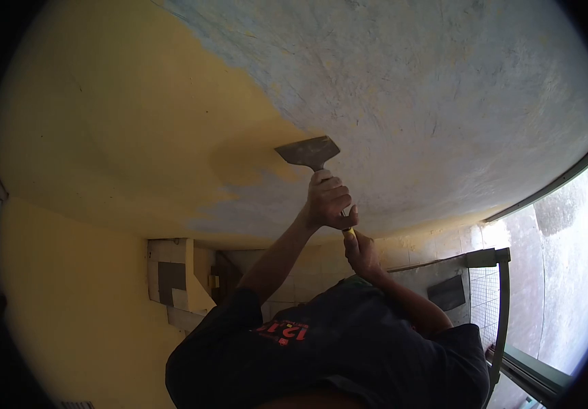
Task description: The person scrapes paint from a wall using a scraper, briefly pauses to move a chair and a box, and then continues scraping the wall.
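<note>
A wide-bladed scraper [310, 151] lies with its dark metal edge against the wall, at the border between yellow paint [137, 116] and a bare bluish-grey area [430, 102]. My left hand [330, 200] is wrapped round the scraper just below the blade, thumb pointing to the right. Lower down, my right hand [362, 253] grips the end of the same tool, where a bit of yellow handle shows between the two hands. Both forearms reach up from my dark T-shirt.
At lower left, a tiled ledge [202, 293] juts out beside a yellow wall [89, 293]. A dark rectangular piece [447, 293] lies at lower right, near a green metal frame [502, 307]. Bright light comes through an opening at far right.
</note>
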A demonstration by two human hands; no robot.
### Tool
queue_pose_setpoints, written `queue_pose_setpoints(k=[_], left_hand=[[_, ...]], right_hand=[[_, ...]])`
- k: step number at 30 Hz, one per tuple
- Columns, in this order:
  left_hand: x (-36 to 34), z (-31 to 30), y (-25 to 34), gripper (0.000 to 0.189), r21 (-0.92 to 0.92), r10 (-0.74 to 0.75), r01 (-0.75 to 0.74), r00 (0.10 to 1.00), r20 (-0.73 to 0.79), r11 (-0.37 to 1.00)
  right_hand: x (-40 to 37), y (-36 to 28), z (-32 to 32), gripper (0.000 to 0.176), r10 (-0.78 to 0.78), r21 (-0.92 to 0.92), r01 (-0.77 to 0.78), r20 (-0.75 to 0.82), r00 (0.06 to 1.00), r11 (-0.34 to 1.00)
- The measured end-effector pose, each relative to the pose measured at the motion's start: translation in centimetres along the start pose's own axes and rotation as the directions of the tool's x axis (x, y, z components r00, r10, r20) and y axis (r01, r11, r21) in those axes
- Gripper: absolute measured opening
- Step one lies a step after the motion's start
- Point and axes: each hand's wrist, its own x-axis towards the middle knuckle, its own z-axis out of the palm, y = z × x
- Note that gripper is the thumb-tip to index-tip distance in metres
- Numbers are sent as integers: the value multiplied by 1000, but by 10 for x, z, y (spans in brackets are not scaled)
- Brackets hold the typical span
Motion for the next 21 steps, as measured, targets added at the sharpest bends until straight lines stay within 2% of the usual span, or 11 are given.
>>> queue_pose_setpoints(k=[4,8,13,15,21], left_hand=[[21,-18,-7,26,68,63,-58,996,-70,996],[16,-23,-15,28,31,76,-75,996,-50,997],[-25,16,8,28,-70,-15,17,1000,27,997],[-32,27,7,27,-105,-54,57,998,27,993],[-32,31,-1,27,-87,-43,46,998,34,995]], right_hand=[[11,-27,-2,49,-94,-76,93,-9,996,993],[13,-23,9,47,-122,-81,119,-41,992,990],[-16,18,2,47,35,-86,-39,-48,998,996],[-13,26,0,48,57,-90,-62,-50,997,994],[-6,33,1,50,48,-101,-55,-67,997,993]])
